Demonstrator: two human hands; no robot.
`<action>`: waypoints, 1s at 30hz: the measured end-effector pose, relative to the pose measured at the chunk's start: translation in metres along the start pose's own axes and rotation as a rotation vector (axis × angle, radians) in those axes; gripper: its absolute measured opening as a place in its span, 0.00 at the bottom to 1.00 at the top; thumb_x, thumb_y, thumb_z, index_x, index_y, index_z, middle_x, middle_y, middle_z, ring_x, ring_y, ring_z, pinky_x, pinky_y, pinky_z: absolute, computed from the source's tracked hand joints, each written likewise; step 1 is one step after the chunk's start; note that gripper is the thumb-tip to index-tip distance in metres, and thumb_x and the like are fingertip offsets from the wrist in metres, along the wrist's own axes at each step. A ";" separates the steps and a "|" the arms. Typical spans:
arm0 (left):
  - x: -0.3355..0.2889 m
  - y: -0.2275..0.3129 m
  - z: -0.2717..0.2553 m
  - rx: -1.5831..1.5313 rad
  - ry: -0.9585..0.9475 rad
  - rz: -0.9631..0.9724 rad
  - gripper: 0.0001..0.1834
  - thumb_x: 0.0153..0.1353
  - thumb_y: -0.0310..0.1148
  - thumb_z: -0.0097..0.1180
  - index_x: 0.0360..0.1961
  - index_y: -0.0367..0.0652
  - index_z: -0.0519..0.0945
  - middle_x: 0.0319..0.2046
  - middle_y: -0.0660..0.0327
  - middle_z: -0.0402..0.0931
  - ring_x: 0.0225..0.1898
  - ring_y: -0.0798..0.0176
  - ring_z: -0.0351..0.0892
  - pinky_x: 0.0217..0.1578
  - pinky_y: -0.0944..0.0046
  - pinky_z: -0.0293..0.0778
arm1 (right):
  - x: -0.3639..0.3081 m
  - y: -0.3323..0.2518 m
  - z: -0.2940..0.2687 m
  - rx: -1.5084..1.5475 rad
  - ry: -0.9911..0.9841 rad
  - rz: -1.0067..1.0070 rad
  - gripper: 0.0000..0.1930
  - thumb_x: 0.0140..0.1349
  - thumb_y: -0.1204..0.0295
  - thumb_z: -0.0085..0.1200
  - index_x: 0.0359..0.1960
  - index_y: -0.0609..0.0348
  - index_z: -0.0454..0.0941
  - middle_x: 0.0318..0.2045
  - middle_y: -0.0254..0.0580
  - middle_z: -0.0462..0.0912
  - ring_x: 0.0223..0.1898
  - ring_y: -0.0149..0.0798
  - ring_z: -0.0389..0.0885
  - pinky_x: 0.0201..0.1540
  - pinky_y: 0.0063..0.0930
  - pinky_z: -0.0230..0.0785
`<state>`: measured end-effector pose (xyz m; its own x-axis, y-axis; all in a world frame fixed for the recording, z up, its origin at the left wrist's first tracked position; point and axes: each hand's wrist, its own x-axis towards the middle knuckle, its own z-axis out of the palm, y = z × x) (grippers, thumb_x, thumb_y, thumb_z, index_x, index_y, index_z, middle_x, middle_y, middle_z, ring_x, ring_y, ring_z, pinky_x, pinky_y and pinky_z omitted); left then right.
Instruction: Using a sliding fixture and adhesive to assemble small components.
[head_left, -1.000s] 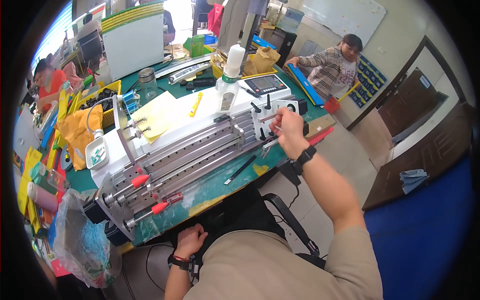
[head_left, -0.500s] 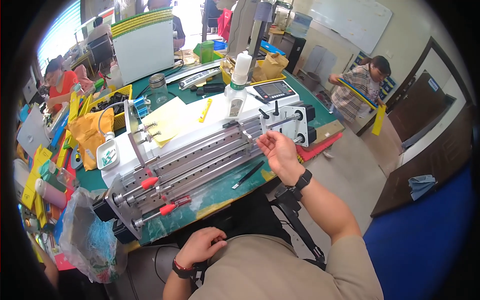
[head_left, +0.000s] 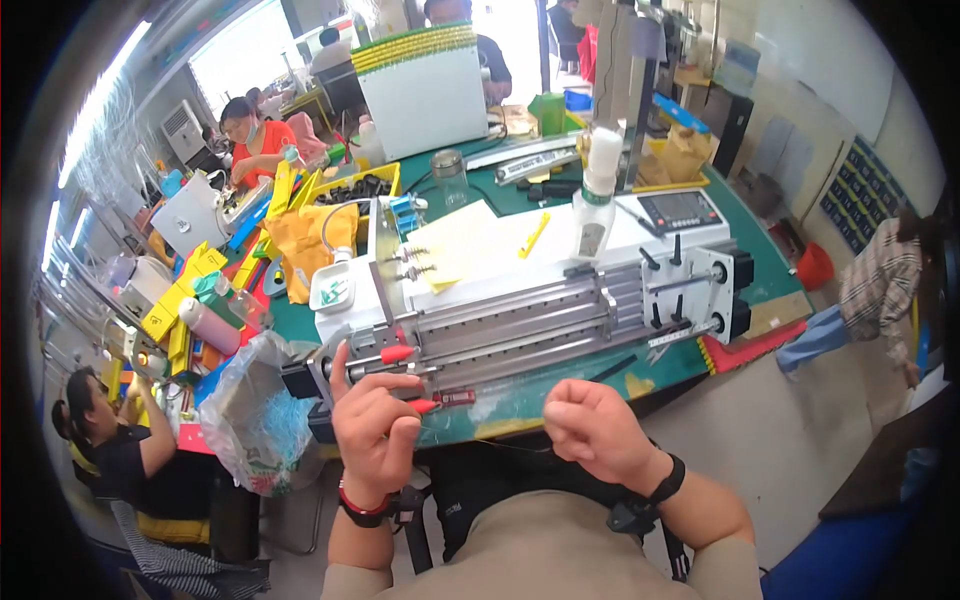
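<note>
My left hand [head_left: 375, 430] is raised at the near left of the linear-rail machine [head_left: 510, 320], its index finger up and the other fingers loosely bent apart. Nothing plain shows in its grasp. To the right, my right hand [head_left: 598, 425] is closed in a pinch in front of the bench edge. A faint thin thread [head_left: 490, 442] stretches between the hands and seems to end in the right fingers; its left end is hard to make out. Close to my left fingers are the red cone tips [head_left: 397, 354] on the machine and a small red-labelled piece [head_left: 457, 397].
A clear plastic bag of blue strands [head_left: 285, 425] hangs at the left bench corner. Behind the rails stand a white bottle [head_left: 594, 215], a control panel [head_left: 680, 211], a glass jar [head_left: 449, 178] and a small white dish [head_left: 331, 287]. Co-workers sit at left; another person [head_left: 880, 290] bends at right.
My left hand has risen from my lap to the machine's near side. The right hand has drawn back from the rails' right end and closed. The view has turned left; the person at right now bends down.
</note>
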<state>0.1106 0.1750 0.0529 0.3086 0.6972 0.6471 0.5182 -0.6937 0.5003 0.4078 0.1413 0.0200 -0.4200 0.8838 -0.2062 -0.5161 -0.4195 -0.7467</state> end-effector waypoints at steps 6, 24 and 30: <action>0.034 0.059 0.081 -0.074 -0.226 0.121 0.15 0.57 0.33 0.80 0.44 0.43 0.89 0.39 0.61 0.89 0.47 0.52 0.90 0.68 0.44 0.70 | -0.013 -0.012 -0.033 -1.377 0.053 -0.989 0.07 0.69 0.74 0.65 0.38 0.61 0.78 0.27 0.40 0.78 0.26 0.43 0.84 0.28 0.37 0.76; 0.062 0.113 0.403 -0.035 -0.684 0.336 0.39 0.60 0.34 0.74 0.73 0.41 0.74 0.73 0.46 0.73 0.68 0.37 0.77 0.64 0.41 0.74 | -0.205 -0.122 -0.472 -1.303 1.507 -0.672 0.08 0.78 0.70 0.57 0.42 0.62 0.78 0.34 0.58 0.86 0.38 0.64 0.87 0.41 0.53 0.77; 0.066 0.107 0.422 0.006 -0.735 0.274 0.44 0.59 0.37 0.76 0.76 0.49 0.73 0.73 0.43 0.72 0.66 0.36 0.80 0.60 0.41 0.77 | -0.201 -0.127 -0.514 -1.394 1.388 -0.734 0.06 0.79 0.72 0.56 0.43 0.62 0.78 0.35 0.57 0.85 0.37 0.63 0.86 0.41 0.52 0.77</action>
<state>0.5232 0.2231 -0.0931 0.8737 0.4438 0.1990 0.3510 -0.8585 0.3738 0.9409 0.1232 -0.1688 0.5956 0.5896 0.5455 0.7589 -0.1904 -0.6227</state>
